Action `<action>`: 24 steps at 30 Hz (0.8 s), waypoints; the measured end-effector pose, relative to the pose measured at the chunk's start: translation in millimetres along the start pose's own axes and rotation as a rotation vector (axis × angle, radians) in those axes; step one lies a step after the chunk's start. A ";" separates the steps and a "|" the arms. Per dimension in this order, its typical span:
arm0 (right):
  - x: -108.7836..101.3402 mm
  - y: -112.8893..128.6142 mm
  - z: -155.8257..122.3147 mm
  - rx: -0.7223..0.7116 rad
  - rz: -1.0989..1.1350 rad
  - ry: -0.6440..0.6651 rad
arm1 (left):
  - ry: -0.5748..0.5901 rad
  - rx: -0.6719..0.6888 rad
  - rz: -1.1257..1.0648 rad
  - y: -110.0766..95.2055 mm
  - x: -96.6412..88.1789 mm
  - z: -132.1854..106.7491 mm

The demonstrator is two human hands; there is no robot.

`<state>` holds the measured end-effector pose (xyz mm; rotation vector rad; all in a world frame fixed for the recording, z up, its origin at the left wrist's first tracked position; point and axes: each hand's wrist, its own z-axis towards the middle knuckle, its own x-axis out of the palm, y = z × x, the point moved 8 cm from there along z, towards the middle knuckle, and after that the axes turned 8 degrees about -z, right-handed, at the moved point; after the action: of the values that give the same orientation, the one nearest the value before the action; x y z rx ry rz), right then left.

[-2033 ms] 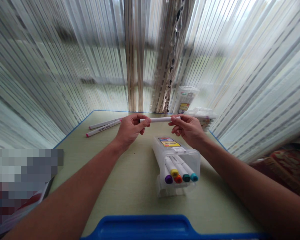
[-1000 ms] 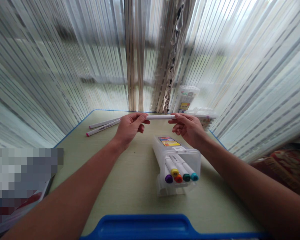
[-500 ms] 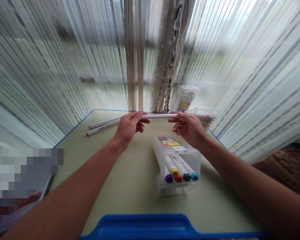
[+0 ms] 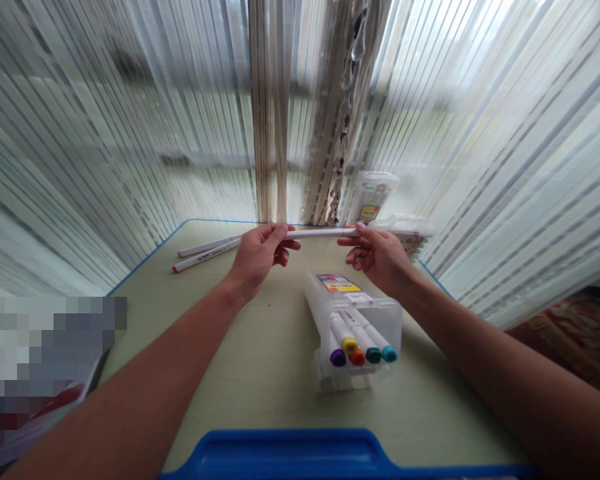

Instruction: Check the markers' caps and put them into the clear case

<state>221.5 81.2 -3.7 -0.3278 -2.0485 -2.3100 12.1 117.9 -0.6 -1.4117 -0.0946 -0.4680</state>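
2 markers [image 4: 207, 252] on table [image 4: 260, 373], clear case [image 4: 353, 327], curtains [image 4: 480, 133].

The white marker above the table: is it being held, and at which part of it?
Yes. The white marker is held level at its two ends: the left hand pinches one end, the right hand the other. Its middle is free.

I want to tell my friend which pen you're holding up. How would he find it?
Start at the pale green table by the striped curtains. Above its far middle, the left hand and right hand hold one white marker level in the air, one hand at each end. The two markers lying on the table and those in the clear case are untouched.
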 end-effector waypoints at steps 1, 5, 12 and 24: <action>-0.2 -0.1 0.0 0.002 0.002 -0.003 | 0.004 0.003 0.003 -0.1 0.2 0.0; 0.2 -0.2 0.1 -0.006 0.004 -0.002 | 0.017 0.017 0.017 -0.6 0.5 0.4; 0.6 -0.3 0.8 -0.032 -0.005 0.010 | 0.033 0.046 0.051 -2.6 1.5 -0.1; 0.7 -0.6 2.7 -0.106 -0.070 0.030 | 0.068 0.099 0.148 -5.4 4.4 -1.7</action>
<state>221.0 84.1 -3.9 -0.2262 -1.9593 -2.4543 13.7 114.7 5.6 -1.2945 0.0414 -0.3838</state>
